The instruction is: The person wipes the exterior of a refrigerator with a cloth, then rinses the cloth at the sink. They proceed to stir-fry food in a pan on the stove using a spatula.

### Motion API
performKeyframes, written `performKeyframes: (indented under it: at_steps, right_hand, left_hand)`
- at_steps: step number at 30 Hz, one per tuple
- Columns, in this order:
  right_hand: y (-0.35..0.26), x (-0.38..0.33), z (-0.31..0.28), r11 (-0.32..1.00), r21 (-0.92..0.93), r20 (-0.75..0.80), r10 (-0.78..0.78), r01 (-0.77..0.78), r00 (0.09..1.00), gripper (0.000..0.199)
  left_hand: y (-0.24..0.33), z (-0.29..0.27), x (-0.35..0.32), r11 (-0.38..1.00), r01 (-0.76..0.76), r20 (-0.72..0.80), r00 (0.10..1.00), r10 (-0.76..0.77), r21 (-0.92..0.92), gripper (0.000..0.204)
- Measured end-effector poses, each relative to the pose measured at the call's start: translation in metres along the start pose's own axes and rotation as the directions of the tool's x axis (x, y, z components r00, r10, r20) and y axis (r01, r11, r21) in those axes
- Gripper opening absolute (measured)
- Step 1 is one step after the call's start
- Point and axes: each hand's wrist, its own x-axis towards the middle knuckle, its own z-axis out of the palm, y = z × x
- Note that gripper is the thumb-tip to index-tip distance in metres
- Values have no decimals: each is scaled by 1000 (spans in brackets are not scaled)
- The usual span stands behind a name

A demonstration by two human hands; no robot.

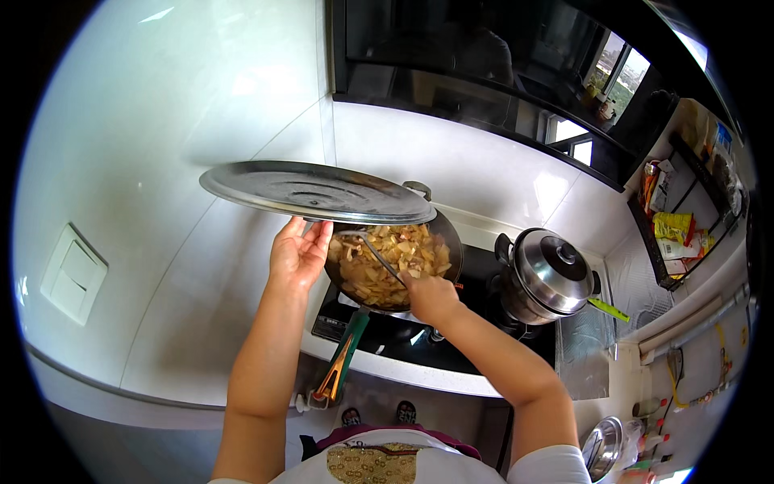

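My left hand (298, 254) holds a large round metal lid (317, 192) from below, lifted flat above the left side of a dark wok (451, 242). The wok sits on a black stove top (403, 339) and is full of pale yellow chopped food (395, 262). My right hand (430, 297) grips a metal utensil (377, 254) whose far end rests in the food. A green and orange wok handle (343, 359) points toward me.
A lidded steel pot (548, 274) stands on the right burner, a green handle (609, 309) beside it. A dark range hood (484, 64) hangs above. A wall switch (74, 274) is at left. A rack with packets (677, 226) hangs at right. A steel bowl (603, 448) sits low right.
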Motion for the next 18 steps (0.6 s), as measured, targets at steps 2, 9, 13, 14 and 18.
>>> performKeyframes:
  at_steps: [2,9,13,14,18]
  right_hand:
    - [15,-17,-1,980,-120,-62,-167,159,984,53]
    - [47,-87,-56,877,-415,-51,-289,244,956,46]
    - [64,-118,-92,888,-425,-132,-254,177,958,42]
    - [63,-125,-103,898,-411,-154,-234,153,960,43]
    - [53,-147,-145,916,-393,-95,-134,86,986,34]
  left_hand:
    - [1,-2,1,1000,-3,6,1000,3,10,31]
    - [-6,-1,3,1000,16,-62,998,-15,16,25]
    - [-8,5,1,999,47,-19,999,-46,15,25]
    - [-7,3,2,999,43,-8,999,-43,19,25]
    - [-3,-4,5,999,26,14,1000,-26,29,24]
